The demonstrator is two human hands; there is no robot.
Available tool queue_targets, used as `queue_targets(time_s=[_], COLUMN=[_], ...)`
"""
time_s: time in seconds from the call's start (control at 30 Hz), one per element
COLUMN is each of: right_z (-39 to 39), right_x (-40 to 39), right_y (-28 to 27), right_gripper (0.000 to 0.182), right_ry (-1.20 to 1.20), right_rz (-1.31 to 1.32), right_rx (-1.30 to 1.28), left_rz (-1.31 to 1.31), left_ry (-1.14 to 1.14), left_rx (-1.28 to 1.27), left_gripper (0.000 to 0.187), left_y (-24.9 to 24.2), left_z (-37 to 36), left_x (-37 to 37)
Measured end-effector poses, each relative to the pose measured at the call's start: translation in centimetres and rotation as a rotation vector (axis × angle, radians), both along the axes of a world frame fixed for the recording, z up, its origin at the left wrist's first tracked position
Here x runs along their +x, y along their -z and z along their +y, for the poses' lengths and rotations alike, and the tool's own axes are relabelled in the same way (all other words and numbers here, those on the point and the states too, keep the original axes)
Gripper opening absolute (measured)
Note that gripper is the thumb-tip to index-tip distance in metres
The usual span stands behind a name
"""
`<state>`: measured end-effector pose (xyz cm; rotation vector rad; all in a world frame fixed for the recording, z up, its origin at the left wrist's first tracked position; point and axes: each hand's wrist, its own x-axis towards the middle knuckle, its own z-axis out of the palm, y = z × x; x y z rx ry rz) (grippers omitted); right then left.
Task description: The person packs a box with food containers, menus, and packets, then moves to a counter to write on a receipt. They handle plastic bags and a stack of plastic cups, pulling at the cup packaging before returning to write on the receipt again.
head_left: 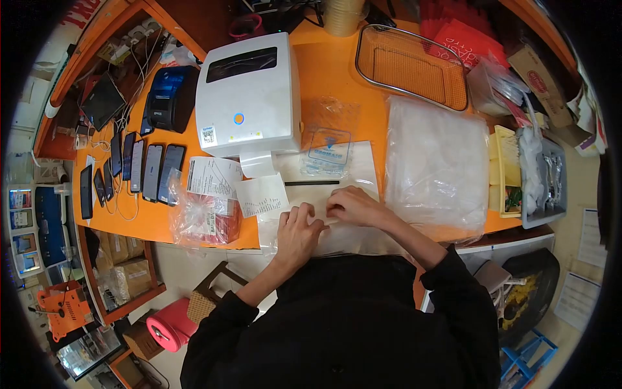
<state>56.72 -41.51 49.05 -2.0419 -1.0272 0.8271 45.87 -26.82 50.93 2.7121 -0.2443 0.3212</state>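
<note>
In the head view, the left hand point(300, 233) and the right hand point(353, 206) were close together over a white paper bag point(363, 162) on the orange bench point(337, 65). Both hands had bent fingers; I cannot tell if either pinched anything. A black stick point(312, 183) lay on the bag, just past the hands. A big white printer point(248, 97) sat beyond, with a paper slip point(262, 195) near the left hand.

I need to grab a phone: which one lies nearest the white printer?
The rightmost phone, right beside the white printer; the other phones lie farther left.
</note>
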Motion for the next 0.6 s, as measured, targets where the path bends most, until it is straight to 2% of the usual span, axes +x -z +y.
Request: queue_targets(time_s=[0.03,0.07,0.13,0.17,0.23,0.33,0.47,0.53,0.6], right_z=[0.0,-0.1,0.3,0.3,0.1,-0.1,-0.7,-0.7,-0.5], right_x=[-0.3,-0.7,-1.0,-0.8,-0.7,-0.7,-0.4,-0.3,-0.9], right_y=[0.7,1.3,0.9,0.6,-0.2,-1.1,-1.7,-0.6,0.4], right_gripper=[0.009,0.009,0.009,0.009,0.008,0.008,0.007,0.007,0.007], right_ry=[-0.010,-0.012,0.101,0.098,0.090,0.051,-0.017,0.045,0.058], right_rz=[-0.089,-0.089,-0.098,-0.099,-0.077,-0.071,-0.044,-0.068,-0.099], right_rx=[0.122,0.122,0.127,0.127,0.091,0.032,0.039,0.126,0.152], left_rz=[-0.067,-0.067,0.112,0.111,0.250,0.283,0.263,0.033,0.013], left_ry=[0.042,0.040,0.099,0.097,-0.071,-0.121,-0.065,0.054,0.107], left_rx=[-0.013,-0.012,-0.180,-0.180,-0.218,-0.156,-0.122,-0.047,-0.096], left_gripper=[0.011,0.011,0.009,0.009,0.011,0.014,0.012,0.012,0.012], left_y=[-0.1,0.2,1.1,1.5,1.7,0.9,1.2,0.6,1.3], left_z=[0.0,0.1,0.5,0.5,0.2,-0.2,0.0,0.3,0.4], left_x=[0.0,-0.2,-0.7,-0.8,-1.0,-0.4,-0.7,-0.3,-0.3])
